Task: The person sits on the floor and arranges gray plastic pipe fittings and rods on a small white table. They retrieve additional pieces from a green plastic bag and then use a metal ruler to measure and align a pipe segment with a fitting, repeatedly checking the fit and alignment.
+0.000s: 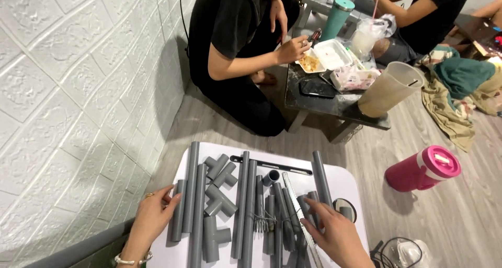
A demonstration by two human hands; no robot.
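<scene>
At the far left runs a white embossed brick-pattern wall. Next to it, the left hand rests on the white counter with fingers loosely spread, fingertips touching the short grey pipe that lies at the left edge of the row; it pinches nothing. Just beside that lie longer grey pipes side by side, then three grey T-fittings scattered between the pipes, one near the counter's near edge. Further right come more long pipes, a small grey coupling standing on end, and a metal ruler laid aslant over a bunch of shorter pipe pieces. The right hand lies palm down on those pieces, fingers extended and slightly apart, index tip against a pipe; whether it grips anything beneath I cannot tell. Right of the counter, on the wooden floor, a pink lidded jug lies on its side. Beyond, two other people sit at a low dark table with food containers.
</scene>
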